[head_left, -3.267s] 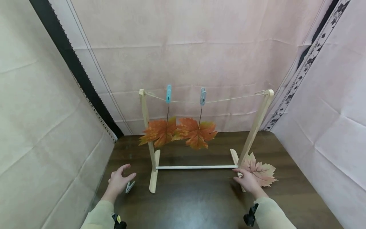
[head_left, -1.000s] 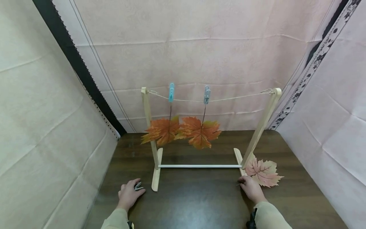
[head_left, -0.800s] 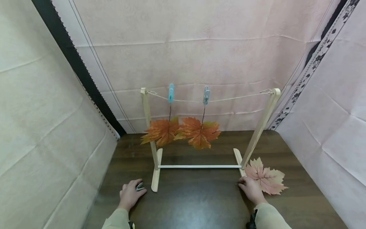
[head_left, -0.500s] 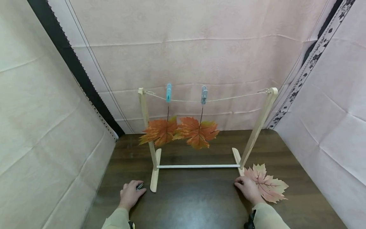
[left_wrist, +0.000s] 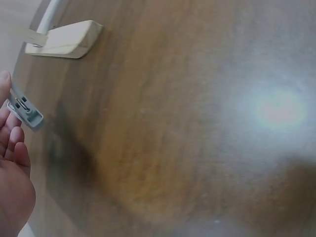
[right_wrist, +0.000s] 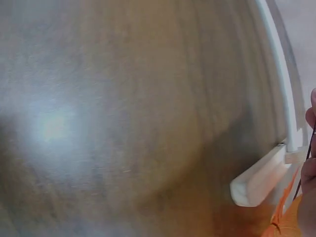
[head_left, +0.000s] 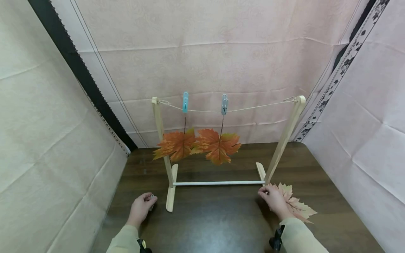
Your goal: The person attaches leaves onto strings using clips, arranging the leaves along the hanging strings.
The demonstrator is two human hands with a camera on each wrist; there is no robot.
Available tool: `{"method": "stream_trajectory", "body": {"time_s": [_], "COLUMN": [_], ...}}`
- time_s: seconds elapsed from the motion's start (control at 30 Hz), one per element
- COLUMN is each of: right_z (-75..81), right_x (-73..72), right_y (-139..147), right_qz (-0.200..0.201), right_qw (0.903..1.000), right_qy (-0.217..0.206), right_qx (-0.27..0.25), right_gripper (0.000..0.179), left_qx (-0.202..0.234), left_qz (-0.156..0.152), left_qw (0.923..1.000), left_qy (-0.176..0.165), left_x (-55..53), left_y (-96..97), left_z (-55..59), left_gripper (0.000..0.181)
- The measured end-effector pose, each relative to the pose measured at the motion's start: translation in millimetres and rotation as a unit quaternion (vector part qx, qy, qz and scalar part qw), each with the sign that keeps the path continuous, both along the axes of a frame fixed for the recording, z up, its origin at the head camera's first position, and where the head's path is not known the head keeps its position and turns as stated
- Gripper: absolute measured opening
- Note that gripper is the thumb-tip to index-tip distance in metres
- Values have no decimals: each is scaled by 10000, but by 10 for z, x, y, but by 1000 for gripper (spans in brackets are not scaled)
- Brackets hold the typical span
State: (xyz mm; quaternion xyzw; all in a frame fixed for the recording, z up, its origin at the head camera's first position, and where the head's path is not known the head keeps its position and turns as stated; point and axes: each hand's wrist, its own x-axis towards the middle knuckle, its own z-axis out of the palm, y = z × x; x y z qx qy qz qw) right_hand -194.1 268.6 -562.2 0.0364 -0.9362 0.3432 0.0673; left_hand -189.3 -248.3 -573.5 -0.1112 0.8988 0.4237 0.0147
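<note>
My left hand (head_left: 139, 209) pinches a grey clothespin (left_wrist: 27, 109) between thumb and fingers, just above the table left of the wooden rack. By the rack's right foot, my right hand (head_left: 275, 201) pinches the dark stem (right_wrist: 310, 143) of a pale pink maple leaf (head_left: 299, 207); its blade extends behind and right of the hand, partly covered by it. On the rack's string (head_left: 253, 106) hang two orange maple leaves, a left one (head_left: 177, 144) and a right one (head_left: 218, 146). A light blue clothespin (head_left: 185, 102) and a grey-blue clothespin (head_left: 224, 104) clip their stems.
The rack has a left post (head_left: 159, 119), a right post (head_left: 284, 140) and a white crossbar (head_left: 218, 183) low between its feet. It stands on a dark wooden table (head_left: 215, 218). Pale cloth walls (head_left: 221, 63) enclose the table at the back and both sides.
My left hand has closed round the clothespin, which lay on the table, and raised it a little. The pink leaf has turned in my right hand, its blade swinging toward the wrist.
</note>
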Motion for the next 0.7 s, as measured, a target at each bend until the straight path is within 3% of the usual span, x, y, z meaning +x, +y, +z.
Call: {"method": "stream_trajectory", "body": {"time_s": [0.27, 0.43, 0.7], "right_z": [245, 368, 584], "right_x": [-29, -41, -107], "right_y": [48, 83, 82], "right_qz": [-222, -359, -339], "right_qw": [9997, 9992, 9991], "right_qy": [-54, -149, -175], "right_qx": [-1, 21, -157], "right_gripper": [8, 14, 19], "left_qx": [124, 158, 386], "left_qz": [89, 77, 220], "left_qw": [9998, 9998, 9983], "left_qy": [-123, 50, 378], "left_x": [-28, -77, -217], "left_y": [-20, -30, -24], "left_z": [162, 244, 552], "left_gripper": [61, 60, 61]}}
